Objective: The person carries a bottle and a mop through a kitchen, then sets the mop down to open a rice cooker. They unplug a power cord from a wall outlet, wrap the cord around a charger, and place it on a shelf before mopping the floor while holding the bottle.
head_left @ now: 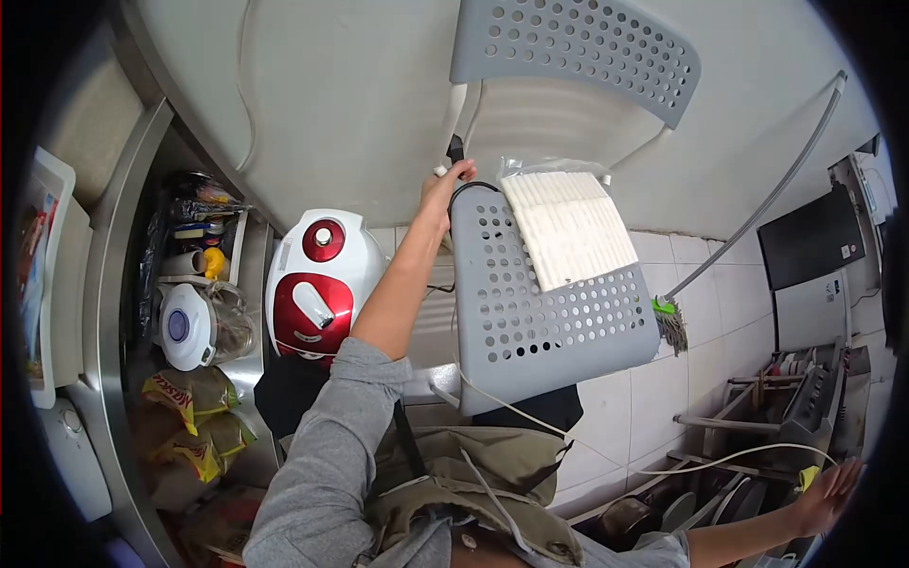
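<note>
My left hand reaches out to the back edge of a grey perforated plastic chair's seat. Its fingers are closed around a black plug, whose black cord curves along the seat's edge. A clear packet of white sticks lies on the seat. The chair's backrest stands against the pale wall. My right hand is stretched out at the lower right, fingers apart and holding nothing, above a rack of plates. A thin white cable trails from the chair toward that hand.
A red and white rice cooker stands left of the chair. Beside it, a metal shelf holds a lidded jug, yellow packets and small jars. A mop leans on the wall. A black screen sits at right.
</note>
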The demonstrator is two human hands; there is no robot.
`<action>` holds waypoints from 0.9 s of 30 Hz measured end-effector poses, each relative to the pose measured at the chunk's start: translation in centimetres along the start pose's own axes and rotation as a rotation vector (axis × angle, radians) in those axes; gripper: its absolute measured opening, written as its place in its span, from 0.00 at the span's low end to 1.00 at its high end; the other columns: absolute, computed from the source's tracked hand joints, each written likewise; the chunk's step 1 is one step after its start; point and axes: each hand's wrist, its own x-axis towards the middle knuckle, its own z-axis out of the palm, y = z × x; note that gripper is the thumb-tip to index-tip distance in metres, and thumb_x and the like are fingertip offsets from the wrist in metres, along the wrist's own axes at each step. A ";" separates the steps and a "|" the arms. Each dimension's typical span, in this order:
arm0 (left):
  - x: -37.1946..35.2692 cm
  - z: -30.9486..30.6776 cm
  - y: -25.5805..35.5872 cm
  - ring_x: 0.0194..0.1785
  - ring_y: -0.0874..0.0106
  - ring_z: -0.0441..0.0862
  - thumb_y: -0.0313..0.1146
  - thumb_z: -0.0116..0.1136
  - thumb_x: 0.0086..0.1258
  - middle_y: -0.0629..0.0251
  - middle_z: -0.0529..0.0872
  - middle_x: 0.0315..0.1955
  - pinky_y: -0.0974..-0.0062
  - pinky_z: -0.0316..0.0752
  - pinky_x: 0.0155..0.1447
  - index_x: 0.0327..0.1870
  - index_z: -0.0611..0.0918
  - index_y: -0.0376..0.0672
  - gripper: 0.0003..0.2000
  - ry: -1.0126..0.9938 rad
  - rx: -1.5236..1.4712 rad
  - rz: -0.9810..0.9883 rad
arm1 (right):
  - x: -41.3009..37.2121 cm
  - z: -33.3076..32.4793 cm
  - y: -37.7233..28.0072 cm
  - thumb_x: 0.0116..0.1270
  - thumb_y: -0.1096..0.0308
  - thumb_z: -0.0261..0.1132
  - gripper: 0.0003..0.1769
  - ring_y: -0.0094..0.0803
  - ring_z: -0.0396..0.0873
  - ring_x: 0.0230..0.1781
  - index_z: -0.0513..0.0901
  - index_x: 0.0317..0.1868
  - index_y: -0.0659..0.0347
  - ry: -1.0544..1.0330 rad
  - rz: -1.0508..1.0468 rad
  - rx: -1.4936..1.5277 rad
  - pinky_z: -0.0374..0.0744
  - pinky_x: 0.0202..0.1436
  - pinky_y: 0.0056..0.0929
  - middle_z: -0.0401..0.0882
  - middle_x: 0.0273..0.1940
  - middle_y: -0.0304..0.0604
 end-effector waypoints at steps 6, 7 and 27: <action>0.7 -1.5 0.2 0.26 0.80 0.75 0.35 0.64 0.57 0.72 0.75 0.22 0.80 0.74 0.30 0.27 0.75 0.45 0.09 -0.192 0.026 -0.136 | 3.6 -4.0 4.8 0.66 0.75 0.43 0.27 0.24 0.54 0.24 0.52 0.66 0.72 -0.429 0.270 0.454 0.59 0.28 0.21 0.68 0.46 0.52; 0.7 -1.5 0.2 0.26 0.80 0.76 0.34 0.64 0.57 0.72 0.75 0.23 0.80 0.74 0.30 0.29 0.75 0.45 0.09 -0.223 0.021 -0.137 | 2.9 -3.1 5.3 0.68 0.74 0.42 0.26 0.25 0.56 0.28 0.51 0.65 0.75 -0.640 0.401 0.686 0.59 0.27 0.23 0.58 0.30 0.41; -0.5 -1.1 -0.4 0.24 0.76 0.77 0.48 0.63 0.55 0.64 0.80 0.19 0.75 0.71 0.30 0.24 0.81 0.37 0.19 0.169 0.565 0.330 | -0.2 -0.6 10.0 0.66 0.79 0.44 0.27 0.22 0.53 0.25 0.51 0.66 0.70 -0.716 0.524 0.703 0.59 0.24 0.20 0.53 0.30 0.38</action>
